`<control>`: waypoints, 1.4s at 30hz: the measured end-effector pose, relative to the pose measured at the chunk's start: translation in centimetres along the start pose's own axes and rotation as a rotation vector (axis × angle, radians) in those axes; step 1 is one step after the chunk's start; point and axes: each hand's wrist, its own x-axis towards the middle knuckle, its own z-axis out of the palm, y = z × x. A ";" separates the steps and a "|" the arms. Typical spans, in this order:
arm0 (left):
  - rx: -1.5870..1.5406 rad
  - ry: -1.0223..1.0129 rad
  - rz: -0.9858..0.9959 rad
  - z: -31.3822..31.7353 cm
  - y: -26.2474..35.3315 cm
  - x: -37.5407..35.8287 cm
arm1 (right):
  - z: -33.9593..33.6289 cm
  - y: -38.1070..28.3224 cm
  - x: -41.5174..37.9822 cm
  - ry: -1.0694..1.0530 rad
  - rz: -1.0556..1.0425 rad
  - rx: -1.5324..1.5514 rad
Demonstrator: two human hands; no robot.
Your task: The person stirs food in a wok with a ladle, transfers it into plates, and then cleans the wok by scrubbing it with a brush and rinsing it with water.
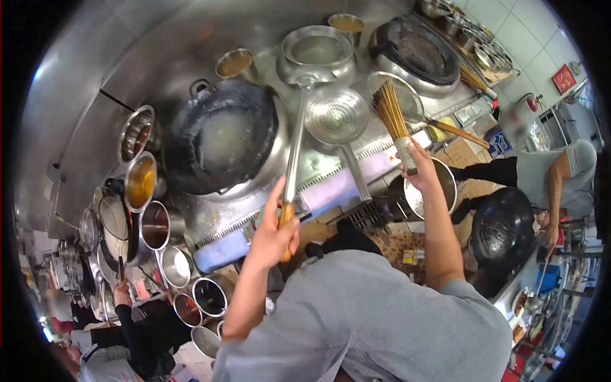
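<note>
My left hand [275, 237] is closed round the wooden end of a long steel ladle [296, 146]. The ladle's head reaches the near side of a round steel pot [289, 70] holding pale liquid. Raised at the right, my right hand [421, 167] grips a bamboo wok brush [389, 111] by its bound end, bristles pointing up. Between the two tools lies a perforated skimmer [337, 114], its handle slanting toward me. Left of the ladle, a large dark wok [184, 134] sits on the stove with cloudy liquid in its bottom.
A second blackened wok [385, 54] stands at the back right. A wire strainer [417, 105] with a wooden handle rests near the brush. Several steel pots, one with orange liquid [141, 183], line the left. Co-workers [555, 175] stand on both sides, with another wok [503, 229] at right.
</note>
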 end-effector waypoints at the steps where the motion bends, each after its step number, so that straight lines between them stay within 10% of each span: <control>1: -0.094 -0.062 -0.051 1.3 -0.2 1.7 | -0.5 0.4 -0.5 0.050 0.005 -0.015; 13: -0.060 -0.190 -0.137 20.4 -19.4 13.3 | -0.3 -3.0 -2.2 0.007 -0.176 -0.342; 16: 0.048 -0.222 -0.166 19.6 -22.8 15.6 | 1.4 -3.3 -1.7 -0.089 -0.350 -0.572; 19: 0.648 -0.503 0.244 15.6 -19.8 14.8 | 3.6 -3.7 -0.8 -0.186 -0.419 -0.803; 20: 0.558 -0.616 -0.048 13.7 -17.6 13.5 | 4.7 -3.6 -0.2 -0.215 -0.440 -0.895; 22: 0.511 -0.717 0.235 9.6 -18.3 11.9 | 7.3 -3.5 0.6 -0.229 -0.536 -1.071; 25: 0.680 -0.407 0.164 2.3 -10.2 8.4 | 13.3 -4.1 0.7 -0.348 -0.618 -1.128; 30: 1.146 0.919 0.636 -11.1 -4.4 8.7 | 25.5 -1.6 2.7 -0.674 -0.814 -1.402; 33: 1.223 0.941 0.397 -14.8 -6.8 9.4 | 33.7 3.8 7.9 -0.935 -0.766 -1.659; 40: 1.060 0.703 0.387 -16.4 -7.2 9.3 | 49.7 15.2 13.1 -0.289 -0.543 -1.545; 42: 1.037 0.672 0.369 -16.4 -7.5 8.9 | 48.3 17.1 12.3 -0.393 -0.656 -1.513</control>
